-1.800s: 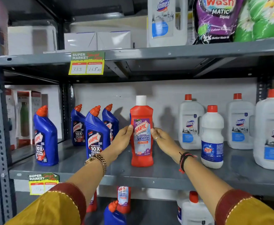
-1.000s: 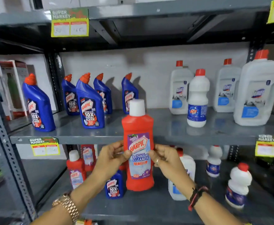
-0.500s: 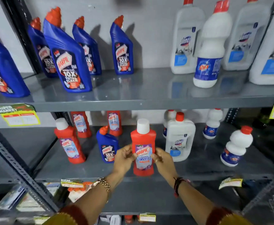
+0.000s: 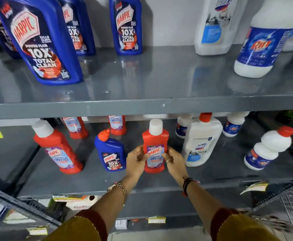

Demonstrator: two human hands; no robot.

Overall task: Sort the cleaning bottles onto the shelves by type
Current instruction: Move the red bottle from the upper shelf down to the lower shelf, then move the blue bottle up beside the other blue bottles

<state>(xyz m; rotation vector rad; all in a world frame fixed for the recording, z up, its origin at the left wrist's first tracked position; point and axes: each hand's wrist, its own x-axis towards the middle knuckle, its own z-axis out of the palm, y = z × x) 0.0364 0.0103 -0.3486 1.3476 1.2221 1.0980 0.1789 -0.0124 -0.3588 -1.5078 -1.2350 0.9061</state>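
A red Harpic bathroom cleaner bottle (image 4: 155,141) with a white cap stands upright on the lower grey shelf (image 4: 159,186). My left hand (image 4: 135,160) grips its left side and my right hand (image 4: 174,161) grips its right side. To its left stands a small blue Harpic bottle (image 4: 110,152), to its right a white Domex bottle (image 4: 200,141). Another red Harpic bottle (image 4: 57,148) stands at the shelf's left, with two more red ones (image 4: 75,126) at the back.
The upper shelf (image 4: 142,105) holds several blue Harpic bottles (image 4: 38,40) on the left and white Domex (image 4: 215,26) and Rin bottles (image 4: 264,40) on the right. A small white Rin bottle (image 4: 267,148) stands at the lower shelf's right. Price tags hang from shelf edges.
Both hands took the red bottle off the upper shelf and carried it down to the lower shelf, between the small blue bottle and the white Domex bottle. The view tilted down and moved closer.
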